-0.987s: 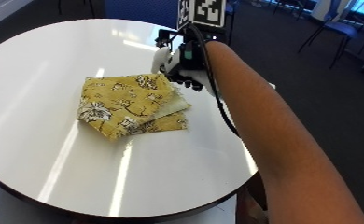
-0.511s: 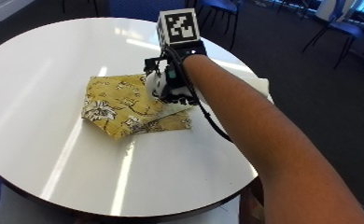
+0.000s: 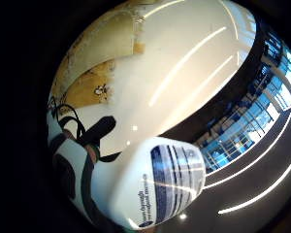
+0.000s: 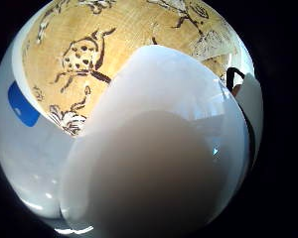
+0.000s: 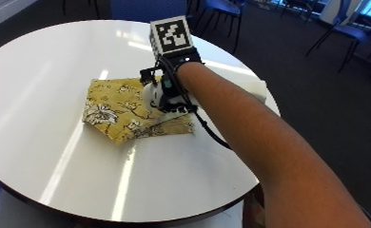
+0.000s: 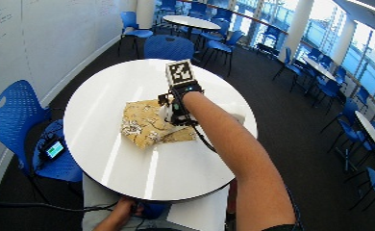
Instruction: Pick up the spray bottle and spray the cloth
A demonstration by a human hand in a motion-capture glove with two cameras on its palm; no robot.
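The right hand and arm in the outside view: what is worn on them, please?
The right hand wears a black glove with black straps and white plastic parts. The forearm is bare, with no sleeve showing.

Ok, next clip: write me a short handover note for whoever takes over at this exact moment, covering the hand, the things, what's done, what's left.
Hand: the black-gloved right hand grips the white plastic spray bottle, lifted over the cloth.
Things: the yellow floral-patterned folded cloth lies on the round white table; the bottle is right above its edge, and fills the thumb side palm view.
Done: bottle picked up and brought over the cloth.
Left: spraying; no spray or wet patch is visible.
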